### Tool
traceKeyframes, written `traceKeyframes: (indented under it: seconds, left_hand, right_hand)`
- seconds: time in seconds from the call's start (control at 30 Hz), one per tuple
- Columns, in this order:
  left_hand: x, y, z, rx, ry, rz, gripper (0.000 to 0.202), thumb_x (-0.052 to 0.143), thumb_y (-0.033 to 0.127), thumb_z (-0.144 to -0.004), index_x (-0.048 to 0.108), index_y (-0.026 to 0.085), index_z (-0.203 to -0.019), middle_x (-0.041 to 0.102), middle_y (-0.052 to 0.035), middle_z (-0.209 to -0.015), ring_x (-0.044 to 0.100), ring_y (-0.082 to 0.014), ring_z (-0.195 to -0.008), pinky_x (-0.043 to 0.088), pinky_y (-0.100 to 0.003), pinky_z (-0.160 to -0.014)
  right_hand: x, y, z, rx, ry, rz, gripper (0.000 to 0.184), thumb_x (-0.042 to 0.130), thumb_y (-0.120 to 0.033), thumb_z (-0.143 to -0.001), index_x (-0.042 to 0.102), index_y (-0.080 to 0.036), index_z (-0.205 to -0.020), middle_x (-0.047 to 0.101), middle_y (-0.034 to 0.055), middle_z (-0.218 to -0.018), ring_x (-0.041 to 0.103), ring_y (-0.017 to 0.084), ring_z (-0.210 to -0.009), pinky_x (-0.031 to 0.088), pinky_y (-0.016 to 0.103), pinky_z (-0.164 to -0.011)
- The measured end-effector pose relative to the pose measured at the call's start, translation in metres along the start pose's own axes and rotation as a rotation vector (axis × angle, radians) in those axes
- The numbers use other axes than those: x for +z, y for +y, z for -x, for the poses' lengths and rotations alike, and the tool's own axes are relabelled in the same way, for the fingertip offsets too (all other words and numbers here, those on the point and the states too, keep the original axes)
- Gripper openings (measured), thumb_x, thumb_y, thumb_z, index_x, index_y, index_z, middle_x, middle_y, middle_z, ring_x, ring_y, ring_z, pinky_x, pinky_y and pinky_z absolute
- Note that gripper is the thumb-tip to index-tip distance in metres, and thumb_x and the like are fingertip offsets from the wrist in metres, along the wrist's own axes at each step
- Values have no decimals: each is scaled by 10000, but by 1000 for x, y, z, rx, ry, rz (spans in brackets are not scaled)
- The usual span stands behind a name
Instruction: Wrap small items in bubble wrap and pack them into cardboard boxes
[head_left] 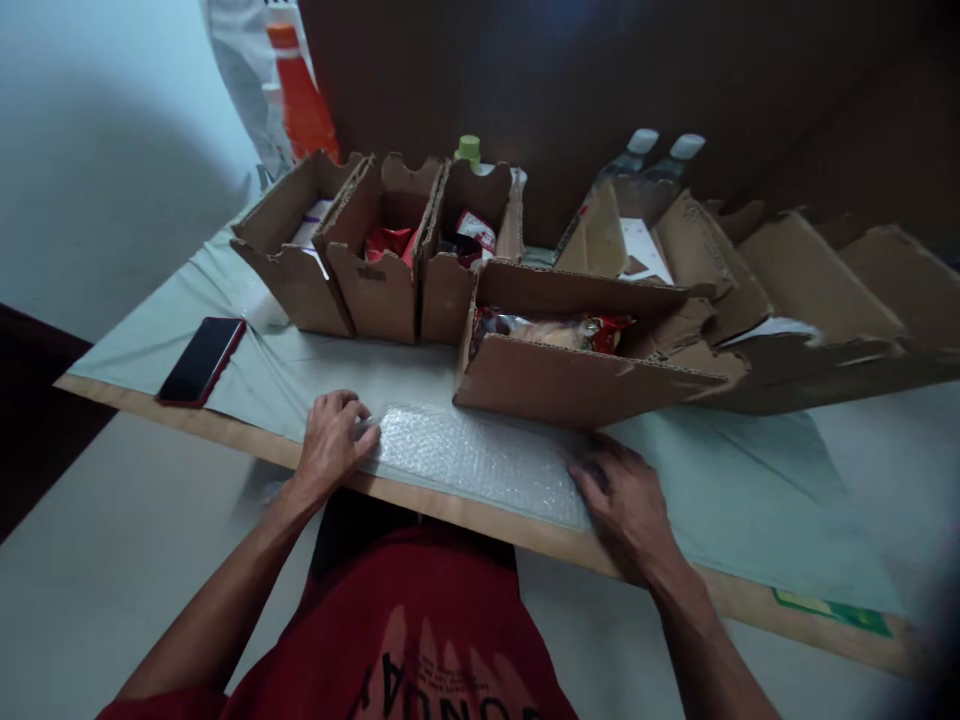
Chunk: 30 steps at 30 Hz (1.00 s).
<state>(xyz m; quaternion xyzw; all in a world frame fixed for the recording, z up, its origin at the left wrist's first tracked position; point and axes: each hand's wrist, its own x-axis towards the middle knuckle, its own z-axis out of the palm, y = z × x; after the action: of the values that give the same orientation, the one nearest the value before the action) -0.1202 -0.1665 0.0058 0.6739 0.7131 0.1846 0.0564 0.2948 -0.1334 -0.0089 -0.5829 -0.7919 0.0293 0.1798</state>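
A strip of clear bubble wrap lies along the table's front edge, just before me. My left hand grips its left end, with fingers curled and the thumb at the wrap's edge. At the other end my right hand holds the wrap between thumb and fingers; some of those fingertips are hidden. Just behind the wrap stands a long cardboard box with packaged food in clear and red wrapping inside.
Several open cardboard boxes line the back of the cloth-covered table. A phone in a red case lies at the left. Behind the boxes stand an orange bottle and clear bottles with white caps.
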Motion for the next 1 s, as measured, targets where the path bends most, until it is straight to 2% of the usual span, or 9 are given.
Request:
traceKeyframes:
  seconds: [0.13, 0.27, 0.4, 0.57, 0.7, 0.77, 0.83, 0.9, 1.0]
  left_hand:
    - [-8, -2, 6, -26, 4, 55, 65, 620, 221, -843, 664, 204, -888, 723, -81, -958, 678, -265, -908, 534, -376, -824]
    - [-38, -16, -8, -6, 52, 50, 161, 587, 223, -875, 642, 204, -1026, 748, -40, -895, 706, -221, -777, 504, -316, -707]
    - [-51, 7, -60, 316, 78, -105, 263, 552, 142, -881, 651, 152, -1124, 765, -130, -1063, 718, -277, -946, 500, -383, -812]
    - [-36, 51, -104, 480, 64, -112, 458, 615, 139, -875, 608, 136, -1333, 696, -179, -1284, 620, -332, -1210, 436, -491, -1034]
    - [-40, 19, -49, 510, 145, 93, 439, 541, 100, -903, 611, 153, -1333, 634, -171, -1392, 555, -331, -1305, 421, -563, -1096]
    - [-50, -5, 5, 552, 11, 284, 512, 467, 23, -865, 624, 218, -1311, 688, -113, -1297, 585, -286, -1272, 468, -549, -1077]
    - [-62, -18, 59, 537, -178, 461, 658, 477, 30, -832, 528, 265, -1444, 605, -100, -1459, 492, -283, -1415, 426, -564, -1155]
    - [-68, -14, 99, 514, -282, 583, 759, 553, 114, -832, 400, 276, -1558, 501, -114, -1575, 406, -311, -1493, 390, -575, -1198]
    - [-58, 13, 112, 418, -167, 649, 664, 603, 168, -881, 456, 266, -1520, 655, -112, -1383, 570, -280, -1330, 483, -496, -1123]
  right_hand:
    - [-23, -27, 30, 152, -51, -242, 328, 536, -513, -945, 681, -223, -890, 764, 94, -941, 719, 249, -831, 555, 374, -758]
    - [-39, -83, 77, 257, -202, -642, 430, 653, -465, -914, 653, -220, -1266, 757, 62, -977, 732, 197, -837, 581, 293, -772]
    - [-17, -142, 104, 226, -414, -932, 585, 601, -397, -962, 511, -241, -1519, 748, 89, -1219, 740, 195, -982, 583, 291, -849]
    - [19, -182, 99, 222, -511, -1098, 389, 632, -375, -917, 730, -243, -1270, 750, 79, -1221, 709, 232, -1048, 558, 340, -919]
    - [18, -185, 95, 226, -557, -1245, 299, 680, -427, -886, 786, -229, -1083, 763, 76, -1065, 699, 219, -930, 557, 335, -832]
    - [9, -182, 94, 215, -546, -1310, 303, 705, -461, -882, 786, -242, -1074, 760, 67, -1079, 689, 216, -977, 539, 335, -886]
    - [1, -181, 90, 226, -541, -1382, 343, 720, -512, -874, 780, -250, -1087, 753, 58, -1086, 681, 205, -966, 530, 321, -881]
    - [-3, -182, 81, 255, -537, -1457, 413, 722, -565, -864, 765, -237, -1111, 747, 56, -1045, 671, 191, -883, 532, 310, -820]
    - [-3, -186, 60, 276, -490, -1536, 502, 699, -609, -865, 725, -199, -1154, 739, 75, -996, 655, 175, -765, 541, 319, -747]
